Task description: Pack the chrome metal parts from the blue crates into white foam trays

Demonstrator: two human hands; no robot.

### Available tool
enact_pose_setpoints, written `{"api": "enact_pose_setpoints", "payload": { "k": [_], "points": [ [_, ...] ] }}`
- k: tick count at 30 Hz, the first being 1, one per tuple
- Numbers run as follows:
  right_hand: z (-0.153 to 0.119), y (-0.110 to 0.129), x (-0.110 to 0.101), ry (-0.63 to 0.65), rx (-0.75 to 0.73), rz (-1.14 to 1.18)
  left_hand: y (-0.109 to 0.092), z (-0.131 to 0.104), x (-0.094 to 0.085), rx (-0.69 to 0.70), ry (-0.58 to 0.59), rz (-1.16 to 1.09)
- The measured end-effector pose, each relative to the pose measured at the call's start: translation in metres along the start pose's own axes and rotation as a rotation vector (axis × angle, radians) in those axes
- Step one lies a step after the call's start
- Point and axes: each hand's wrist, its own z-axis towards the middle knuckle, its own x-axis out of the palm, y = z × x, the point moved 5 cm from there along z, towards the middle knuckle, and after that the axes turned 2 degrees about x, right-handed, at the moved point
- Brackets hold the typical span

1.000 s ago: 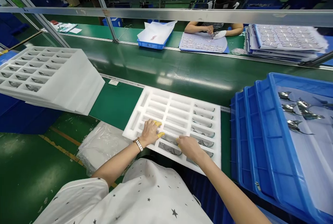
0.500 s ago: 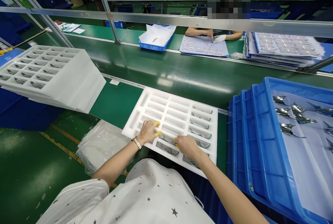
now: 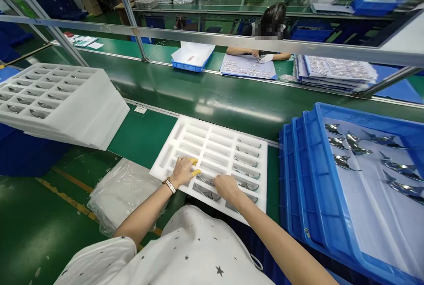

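A white foam tray [image 3: 217, 132] with long slots lies in front of me. Shiny curved metal parts [image 3: 247, 172] fill its right column, and a few sit in the near slots. My left hand [image 3: 183, 171], with yellow covers on thumb and finger, rests over the tray's near left part, thumb and finger apart and nothing visible between them. My right hand [image 3: 227, 188] is curled at a near middle slot, beside a metal part [image 3: 206, 179]; its fingertips are hidden, so what it grips cannot be made out.
At the right stand stacked blue crates [image 3: 334, 214] with metal parts on white sheets. Stacked foam trays [image 3: 89, 99] stand at the left. A plastic-wrapped bundle [image 3: 124, 192] lies below. Across the bench a person's hands [image 3: 261, 57] work over a sheet. A metal rail crosses above.
The view has tilted up and shifted, bringing more people into sight at the back. Both hands stay at nearly the same places on the tray; the right hand's yellow fingertip is now hidden.
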Motion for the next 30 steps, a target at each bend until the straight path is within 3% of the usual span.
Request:
{"api": "enact_pose_setpoints", "payload": {
  "k": [3,5,8,11,14,17,20,23,26,30],
  "points": [
    [-0.025,-0.017,-0.006,-0.054,-0.026,0.085,0.001,-0.002,-0.005,0.038,-0.046,-0.017],
    [-0.056,-0.049,-0.013,-0.167,-0.008,0.21,0.003,-0.004,-0.015,0.083,-0.104,-0.036],
    [-0.124,-0.122,-0.023,-0.445,0.095,0.394,0.009,0.006,-0.039,0.148,-0.202,-0.03],
    [-0.204,-0.21,-0.021,-0.67,0.357,0.396,-0.005,0.044,-0.057,0.239,-0.235,0.013],
    [-0.272,-0.292,-0.007,-0.726,0.734,0.28,-0.068,0.095,-0.062,0.387,-0.233,0.027],
    [-0.312,-0.355,0.015,-0.669,1.004,0.202,-0.171,0.14,-0.046,0.55,-0.176,0.028],
    [-0.322,-0.4,0.038,-0.604,1.059,0.215,-0.28,0.179,-0.01,0.673,-0.089,0.085],
    [-0.315,-0.433,0.055,-0.545,0.999,0.189,-0.37,0.209,0.037,0.758,0.018,0.192],
    [-0.305,-0.458,0.062,-0.522,0.959,0.12,-0.427,0.235,0.087,0.77,0.149,0.376],
    [-0.296,-0.483,0.062,-0.566,0.918,0.081,-0.453,0.263,0.136,0.666,0.29,0.613]
  ]
}}
